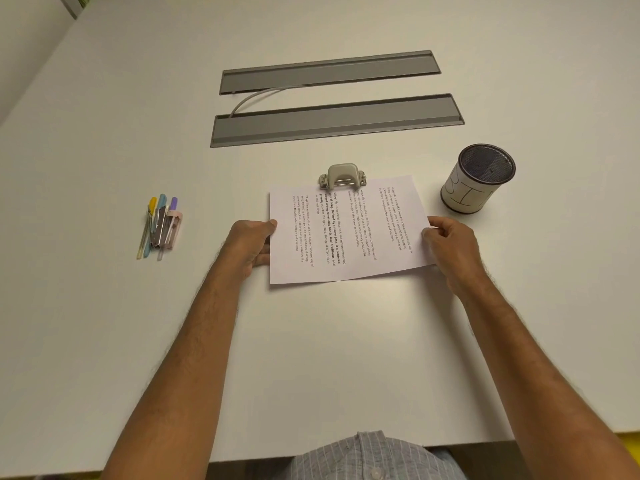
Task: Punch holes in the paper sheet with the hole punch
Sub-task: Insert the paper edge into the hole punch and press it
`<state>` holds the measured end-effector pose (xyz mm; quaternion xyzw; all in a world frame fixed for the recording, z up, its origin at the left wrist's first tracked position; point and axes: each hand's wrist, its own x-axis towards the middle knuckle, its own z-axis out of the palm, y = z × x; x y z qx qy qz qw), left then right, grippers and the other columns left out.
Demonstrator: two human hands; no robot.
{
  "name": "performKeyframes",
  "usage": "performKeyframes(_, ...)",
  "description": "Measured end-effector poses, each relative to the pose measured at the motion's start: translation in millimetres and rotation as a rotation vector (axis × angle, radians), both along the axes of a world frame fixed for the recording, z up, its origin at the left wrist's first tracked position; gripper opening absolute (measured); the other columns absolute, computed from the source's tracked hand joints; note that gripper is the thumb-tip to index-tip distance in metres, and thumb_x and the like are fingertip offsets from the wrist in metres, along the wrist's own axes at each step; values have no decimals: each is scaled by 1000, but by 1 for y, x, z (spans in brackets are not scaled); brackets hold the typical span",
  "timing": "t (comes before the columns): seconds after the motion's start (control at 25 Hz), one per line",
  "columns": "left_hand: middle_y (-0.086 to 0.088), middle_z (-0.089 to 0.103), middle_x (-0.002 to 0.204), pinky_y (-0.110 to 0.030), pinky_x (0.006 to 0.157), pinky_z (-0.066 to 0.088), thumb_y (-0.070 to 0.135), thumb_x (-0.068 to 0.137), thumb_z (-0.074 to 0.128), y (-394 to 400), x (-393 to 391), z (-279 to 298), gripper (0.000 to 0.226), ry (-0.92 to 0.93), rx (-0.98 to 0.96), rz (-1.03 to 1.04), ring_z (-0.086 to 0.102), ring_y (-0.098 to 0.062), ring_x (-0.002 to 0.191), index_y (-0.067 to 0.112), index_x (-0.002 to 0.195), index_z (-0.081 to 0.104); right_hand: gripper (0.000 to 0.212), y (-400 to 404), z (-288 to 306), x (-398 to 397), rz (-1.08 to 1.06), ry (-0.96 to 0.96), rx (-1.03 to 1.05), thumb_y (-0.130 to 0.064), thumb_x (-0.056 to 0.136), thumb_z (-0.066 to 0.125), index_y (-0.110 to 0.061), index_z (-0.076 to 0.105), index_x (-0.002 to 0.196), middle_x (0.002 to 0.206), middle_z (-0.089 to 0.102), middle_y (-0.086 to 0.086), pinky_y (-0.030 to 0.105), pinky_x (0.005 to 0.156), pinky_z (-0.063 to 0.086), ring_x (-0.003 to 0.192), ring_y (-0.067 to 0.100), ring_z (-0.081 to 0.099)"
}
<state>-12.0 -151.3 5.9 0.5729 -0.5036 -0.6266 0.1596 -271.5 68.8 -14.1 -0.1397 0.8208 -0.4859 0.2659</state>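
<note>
A printed paper sheet lies sideways on the white table, its far edge tucked into the mouth of a beige hole punch. My left hand pinches the sheet's left edge, thumb on top. My right hand pinches its right edge near the near corner. The near edge of the sheet is lifted slightly and casts a thin shadow on the table. Neither hand touches the punch.
A mesh pen cup wrapped in white paper stands right of the sheet. Several pens and a stapler lie at the left. Two grey cable-tray lids with a cable sit beyond the punch.
</note>
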Motion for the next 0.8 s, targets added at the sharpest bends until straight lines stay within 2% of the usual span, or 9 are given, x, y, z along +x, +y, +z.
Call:
performKeyframes(0.12, -12, 70, 85, -29, 50, 59, 16, 102, 58, 0, -1, 1, 18, -17, -36, 10, 70, -16, 55, 2, 93, 66, 35, 0, -1, 0, 0, 12, 1, -21, 86, 53, -28, 75, 113, 92, 77, 3, 29, 57, 40, 65, 11, 53)
performKeyframes(0.24, -13, 69, 85, -27, 49, 58, 15, 101, 58, -1, 0, 0, 18, -26, -63, 5, 68, -15, 51, 3, 92, 67, 34, 1, 0, 1, -9, 11, 13, -23, 86, 54, -28, 74, 114, 97, 76, 4, 27, 55, 40, 64, 10, 53)
performKeyframes(0.36, -10, 68, 80, -25, 47, 57, 15, 101, 58, -1, -1, 0, 18, -28, -65, 16, 66, -12, 47, 3, 92, 67, 33, 2, 1, 1, -7, 36, 20, -23, 87, 55, -29, 73, 114, 93, 75, 4, 28, 55, 42, 63, 10, 53)
performKeyframes(0.6, -9, 69, 78, -27, 49, 58, 14, 101, 59, -1, -1, -1, 17, -20, -58, 23, 68, -12, 49, 4, 90, 67, 33, 2, 0, 1, 7, 53, 22, -27, 87, 58, -28, 71, 117, 89, 76, -5, 31, 60, 45, 70, 11, 59)
performKeyframes(0.8, -10, 70, 80, -28, 50, 59, 13, 100, 59, -1, -1, 0, 17, -24, -63, 31, 69, -14, 51, 3, 89, 67, 30, 2, 1, 1, 2, 91, 36, -26, 89, 60, -28, 71, 117, 75, 66, -12, 33, 61, 47, 68, 10, 59)
